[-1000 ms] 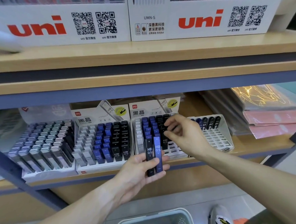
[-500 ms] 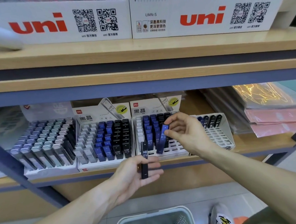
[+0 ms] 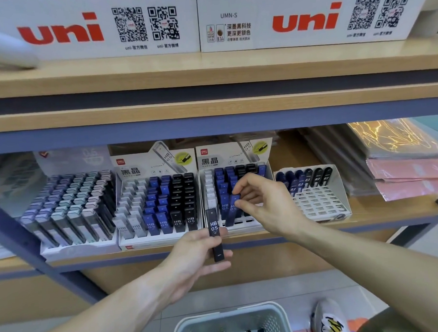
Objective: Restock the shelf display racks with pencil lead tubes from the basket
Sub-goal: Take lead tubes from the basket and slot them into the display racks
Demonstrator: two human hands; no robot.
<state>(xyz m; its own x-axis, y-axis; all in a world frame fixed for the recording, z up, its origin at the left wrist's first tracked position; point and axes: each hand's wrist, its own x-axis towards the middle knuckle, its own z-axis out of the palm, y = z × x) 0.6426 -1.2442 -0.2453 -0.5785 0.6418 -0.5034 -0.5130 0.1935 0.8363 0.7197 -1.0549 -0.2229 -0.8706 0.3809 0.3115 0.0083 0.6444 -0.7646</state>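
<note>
My left hand [image 3: 195,258] holds one black HB 0.5 lead tube [image 3: 215,235] upright in front of the lower shelf edge. My right hand [image 3: 263,201] pinches a blue lead tube [image 3: 233,210] by its top, its lower end in a front slot of the third display rack [image 3: 235,185]. That rack holds white, blue and black tubes, with open slots at its front right. A pale basket [image 3: 233,322] sits on the floor below, a few tubes showing inside.
Two fuller racks [image 3: 159,207] [image 3: 70,206] stand to the left. A white grid rack [image 3: 316,198], mostly open slots, stands to the right. Pink and clear packets [image 3: 411,171] lie at far right. Uni boxes [image 3: 104,27] fill the upper shelf. A shoe [image 3: 330,320] is beside the basket.
My right hand took the blue tube from my left hand and lowered it into the third rack's front row. My left hand now holds only the black tube.
</note>
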